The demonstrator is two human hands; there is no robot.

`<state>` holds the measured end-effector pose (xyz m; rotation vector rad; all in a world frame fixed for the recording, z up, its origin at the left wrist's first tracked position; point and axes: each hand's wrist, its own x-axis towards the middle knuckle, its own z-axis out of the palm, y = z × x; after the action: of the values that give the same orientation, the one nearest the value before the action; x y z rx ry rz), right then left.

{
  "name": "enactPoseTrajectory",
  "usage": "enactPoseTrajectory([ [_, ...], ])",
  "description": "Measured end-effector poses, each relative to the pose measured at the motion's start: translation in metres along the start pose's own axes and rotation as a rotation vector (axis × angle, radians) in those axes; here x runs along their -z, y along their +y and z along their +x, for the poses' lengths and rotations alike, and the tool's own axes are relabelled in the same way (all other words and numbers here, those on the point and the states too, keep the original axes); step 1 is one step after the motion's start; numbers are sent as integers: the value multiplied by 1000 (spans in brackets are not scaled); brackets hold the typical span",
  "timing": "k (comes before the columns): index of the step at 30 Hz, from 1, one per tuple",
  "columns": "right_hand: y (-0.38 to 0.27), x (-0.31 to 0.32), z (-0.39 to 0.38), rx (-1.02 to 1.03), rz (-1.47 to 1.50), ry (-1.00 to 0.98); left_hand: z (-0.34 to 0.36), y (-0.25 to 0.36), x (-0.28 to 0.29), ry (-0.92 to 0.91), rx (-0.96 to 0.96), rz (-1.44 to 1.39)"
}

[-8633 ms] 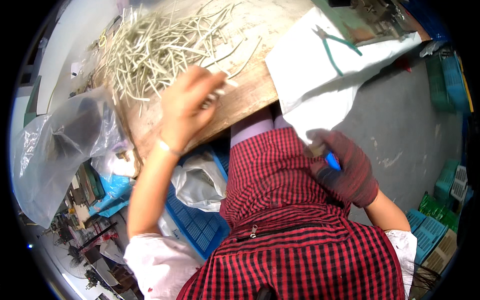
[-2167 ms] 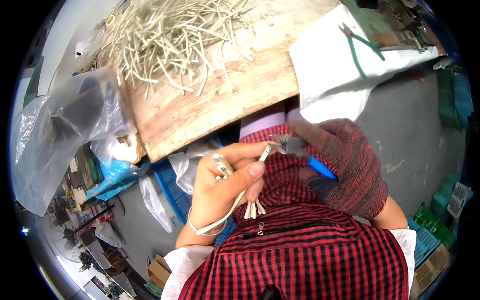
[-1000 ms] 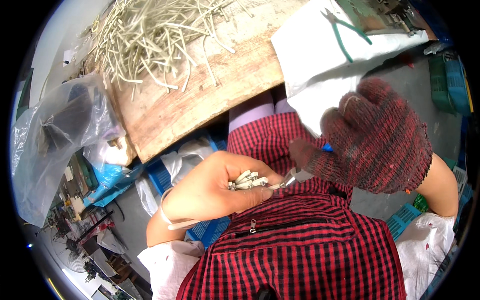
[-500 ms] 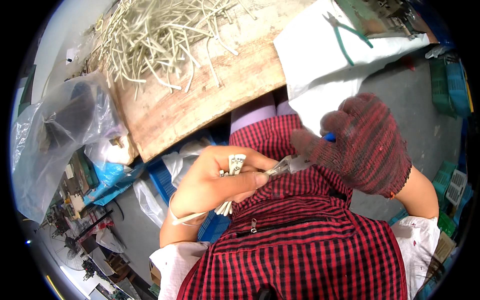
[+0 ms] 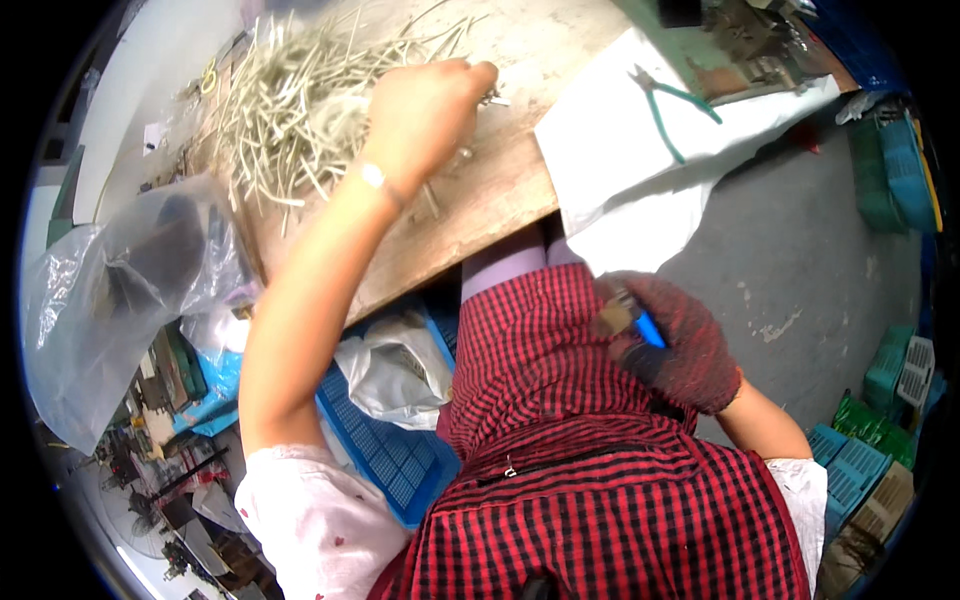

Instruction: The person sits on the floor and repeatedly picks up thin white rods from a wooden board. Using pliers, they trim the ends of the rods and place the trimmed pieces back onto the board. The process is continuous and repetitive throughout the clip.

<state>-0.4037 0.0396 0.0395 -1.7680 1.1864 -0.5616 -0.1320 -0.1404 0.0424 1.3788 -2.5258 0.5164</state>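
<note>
My bare left hand (image 5: 422, 118) reaches out over the wooden table, beside a heap of thin pale tubes (image 5: 290, 120). It is closed, and the short whitish end of a tube (image 5: 497, 101) pokes out past its fingers; the rest of what it holds is hidden by the hand. Lower down and to the right, above my lap, my right hand (image 5: 685, 345) wears a dark red and black knitted glove. Its fingers are wrapped round a tool with a blue handle (image 5: 649, 330); the tool's working end is blurred.
Green-handled pliers (image 5: 665, 105) lie on a white cloth (image 5: 610, 150) at the table's right, near a metal machine (image 5: 750, 50). Clear plastic sheeting (image 5: 130, 290) hangs at left. Below the table (image 5: 480, 215) a blue crate (image 5: 390, 465) holds a white bag (image 5: 395, 370).
My left hand has gone from above my lap forward to the tube heap, still closed. The gloved right hand has dropped lower and toward my lap, keeping the blue-handled tool.
</note>
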Motion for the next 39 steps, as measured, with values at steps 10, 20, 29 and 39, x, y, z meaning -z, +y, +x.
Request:
enactPoseTrajectory([
  [10,2,-7,1,-529,1112,-14,0,24,14,281,-281,-329],
  [20,-31,12,37,255,-272,38,-117,114,100,-1,1004,-2051],
  [29,-52,27,39,345,-870,-43,-114,96,126,-334,1098,-1975],
  [39,-40,55,47,774,-976,-82,-112,85,123,-818,1056,-2015],
])
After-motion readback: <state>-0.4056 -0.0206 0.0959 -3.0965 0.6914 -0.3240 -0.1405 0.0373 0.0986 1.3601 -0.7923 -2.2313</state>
